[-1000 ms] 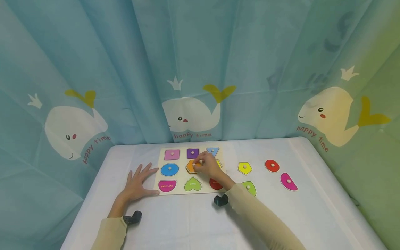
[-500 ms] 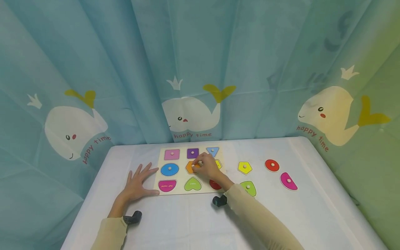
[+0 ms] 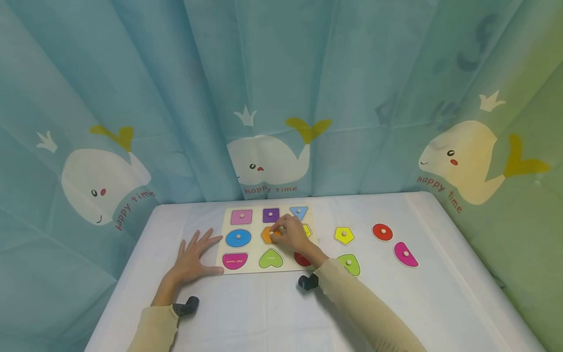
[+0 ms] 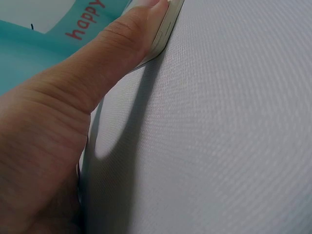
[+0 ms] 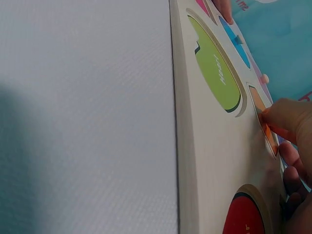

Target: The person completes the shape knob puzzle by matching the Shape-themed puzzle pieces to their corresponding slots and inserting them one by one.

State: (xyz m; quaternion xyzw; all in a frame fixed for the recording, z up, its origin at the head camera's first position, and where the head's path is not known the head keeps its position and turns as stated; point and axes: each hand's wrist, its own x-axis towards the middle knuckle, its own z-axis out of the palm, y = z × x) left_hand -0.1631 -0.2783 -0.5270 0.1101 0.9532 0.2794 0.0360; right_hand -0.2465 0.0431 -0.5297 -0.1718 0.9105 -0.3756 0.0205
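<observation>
A wooden puzzle board lies on the table with an orange hexagon piece in its middle row. My right hand pinches the hexagon's knob between thumb and fingertips. In the right wrist view the orange hexagon sits level in its recess, partly behind the thumb. My left hand spreads its fingers along the board's left edge, and the left wrist view has the thumb against the board's corner. Knobbed pieces also fill the board's pink rectangle, purple square, light blue triangle and blue oval places.
Right of the board lie a yellow pentagon, a green heart, a red circle and a magenta half round. Recesses for a half round and a heart show bare. A curtain hangs behind the table.
The orange hexagon has shifted slightly left and settled down into its recess, with my right hand moving along still pinching its knob. My left hand has stayed at the board's edge.
</observation>
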